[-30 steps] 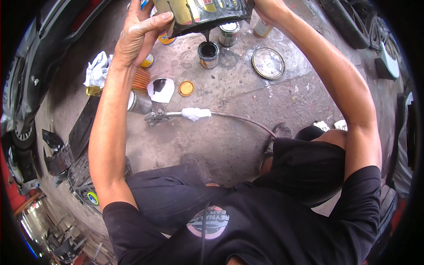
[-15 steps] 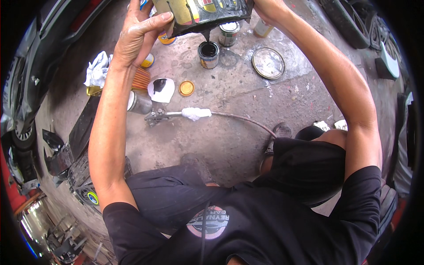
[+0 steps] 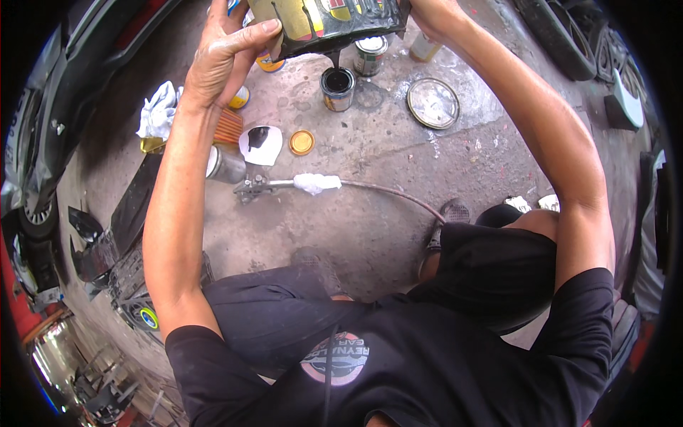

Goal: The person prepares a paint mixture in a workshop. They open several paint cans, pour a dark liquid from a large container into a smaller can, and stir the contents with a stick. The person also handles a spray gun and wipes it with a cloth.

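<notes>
Hardly anything moved since earlier frame; dark liquid (image 3: 335, 60) still runs. Left hand (image 3: 222, 62): fingers clamped on tipped large can (image 3: 329, 23). Right hand (image 3: 437, 20): fingers hidden, grip cannot tell. Below fingers, between hands: small open can (image 3: 337, 97) under stream. Nearer body than right fingers: round lid (image 3: 433, 103) on floor (image 3: 384, 160).

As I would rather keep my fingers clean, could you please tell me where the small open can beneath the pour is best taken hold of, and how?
Probably low around the side wall of the small open can, coming from the near side: it is round and upright, dark liquid runs into its open top, and a white-topped can stands just beyond it.
</notes>
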Available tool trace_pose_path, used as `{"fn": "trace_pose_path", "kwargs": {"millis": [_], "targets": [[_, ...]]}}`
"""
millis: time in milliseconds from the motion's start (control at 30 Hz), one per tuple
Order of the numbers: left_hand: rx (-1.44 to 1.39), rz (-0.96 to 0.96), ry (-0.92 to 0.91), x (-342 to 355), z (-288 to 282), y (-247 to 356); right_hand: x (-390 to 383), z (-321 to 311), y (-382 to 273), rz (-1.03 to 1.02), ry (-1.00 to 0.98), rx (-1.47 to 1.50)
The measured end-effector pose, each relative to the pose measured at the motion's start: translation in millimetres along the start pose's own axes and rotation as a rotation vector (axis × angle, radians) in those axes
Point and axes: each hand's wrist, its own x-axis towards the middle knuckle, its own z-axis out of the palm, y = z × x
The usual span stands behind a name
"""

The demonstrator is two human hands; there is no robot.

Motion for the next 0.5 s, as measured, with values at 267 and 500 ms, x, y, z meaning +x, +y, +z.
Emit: {"fn": "trace_pose_path", "kwargs": {"millis": [267,500], "targets": [[0.001,0.014,-0.015,-0.4,0.7,2.4,1.9,1.1,0.6,-0.023,0.006,0.006],[0.015,0.016,-0.005,-0.2,0.9,3.2,-1.6,2.1,-2.8,-0.01,-0.031,0.026]]}}
